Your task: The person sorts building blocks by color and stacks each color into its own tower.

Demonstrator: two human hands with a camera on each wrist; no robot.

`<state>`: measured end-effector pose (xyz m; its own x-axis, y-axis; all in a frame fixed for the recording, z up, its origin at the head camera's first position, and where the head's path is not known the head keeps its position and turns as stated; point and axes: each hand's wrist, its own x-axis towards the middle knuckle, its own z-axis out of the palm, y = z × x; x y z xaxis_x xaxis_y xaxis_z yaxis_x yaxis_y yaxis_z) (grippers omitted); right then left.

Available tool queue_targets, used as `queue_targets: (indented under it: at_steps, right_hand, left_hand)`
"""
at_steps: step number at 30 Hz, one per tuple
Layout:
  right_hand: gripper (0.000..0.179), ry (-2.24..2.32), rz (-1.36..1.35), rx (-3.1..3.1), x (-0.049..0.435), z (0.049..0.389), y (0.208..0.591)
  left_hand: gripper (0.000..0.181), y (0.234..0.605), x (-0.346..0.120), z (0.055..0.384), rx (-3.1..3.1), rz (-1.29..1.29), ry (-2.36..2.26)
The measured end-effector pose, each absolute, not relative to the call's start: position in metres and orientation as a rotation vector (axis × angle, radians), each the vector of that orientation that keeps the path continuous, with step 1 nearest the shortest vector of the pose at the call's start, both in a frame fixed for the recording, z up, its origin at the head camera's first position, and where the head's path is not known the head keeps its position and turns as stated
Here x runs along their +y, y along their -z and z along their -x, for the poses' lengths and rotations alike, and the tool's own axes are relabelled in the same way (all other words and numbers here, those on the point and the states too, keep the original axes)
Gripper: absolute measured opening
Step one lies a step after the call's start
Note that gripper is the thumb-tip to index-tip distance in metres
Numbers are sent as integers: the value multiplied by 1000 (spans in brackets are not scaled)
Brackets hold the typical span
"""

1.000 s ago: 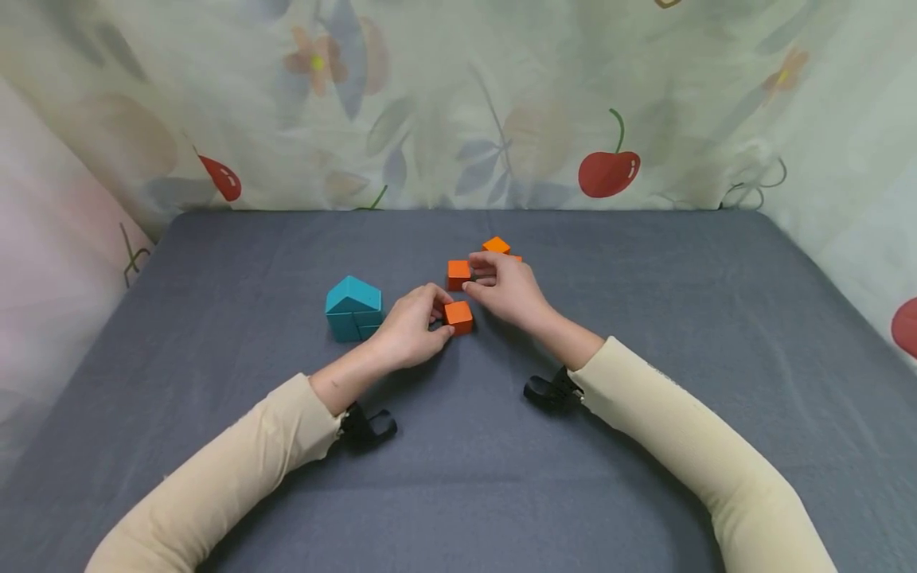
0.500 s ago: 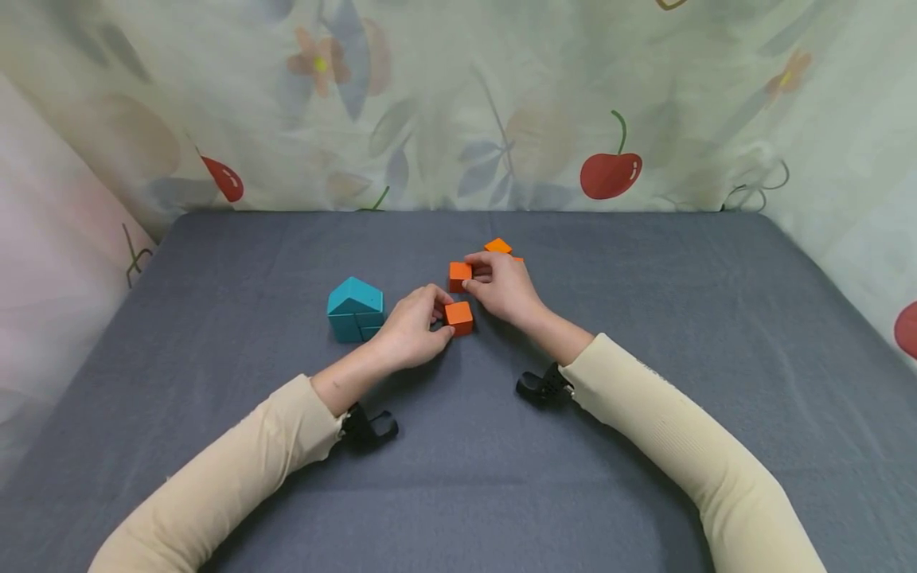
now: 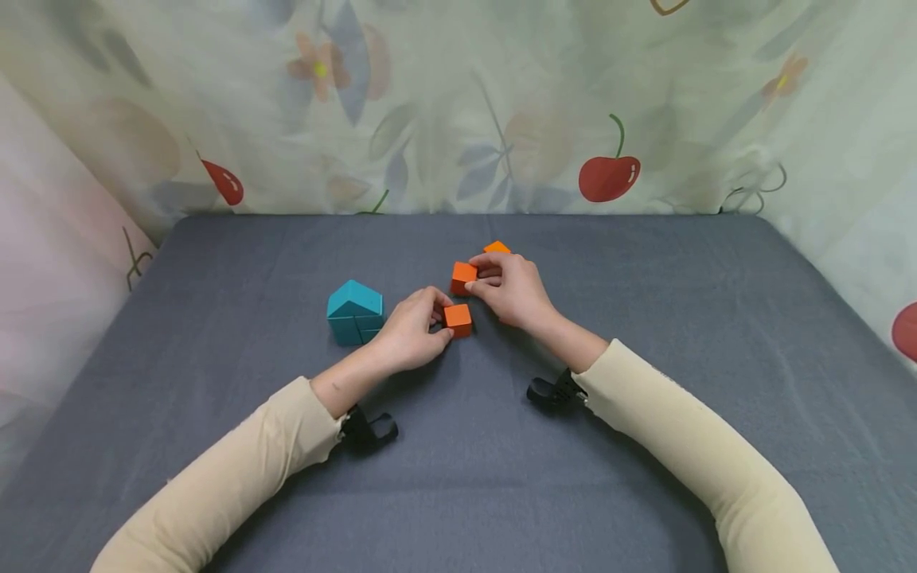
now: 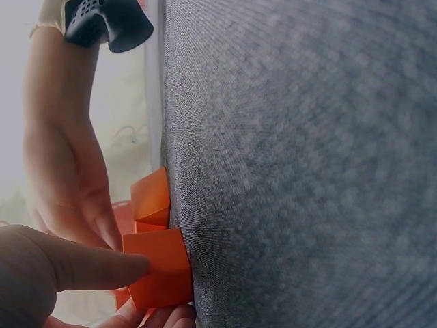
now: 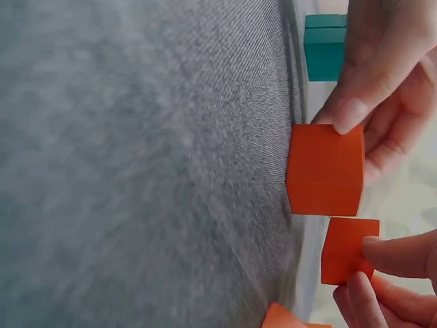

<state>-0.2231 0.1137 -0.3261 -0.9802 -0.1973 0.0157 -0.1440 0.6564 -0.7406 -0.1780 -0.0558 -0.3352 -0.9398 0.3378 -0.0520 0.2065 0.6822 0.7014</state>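
Person's outfit, noted from where I stand: long cream sleeves, matt cloth. Left sleeve (image 3: 229, 469): creased across the forearm, cuff slightly ragged at its edge, stopping short of the hand. Right sleeve (image 3: 680, 438): smoother along the forearm, soft folds near the elbow, cuff likewise short. Left hand (image 3: 411, 330) and right hand (image 3: 514, 293): both bare. Left wrist mount (image 3: 370, 429): black, rounded outer end, projecting from the cuff. Right wrist mount (image 3: 553, 392): also black; left wrist view shows a plate dotted with small holes, joined to a smooth, curved cowl.
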Motion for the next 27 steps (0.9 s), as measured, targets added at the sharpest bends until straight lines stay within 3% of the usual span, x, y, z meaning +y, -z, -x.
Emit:
queue_targets:
  at_steps: [27]
  right_hand:
    - [37,1190,464,2778,150,185,322]
  left_hand:
    - [32,334,-55,181,2716,-478,-1054]
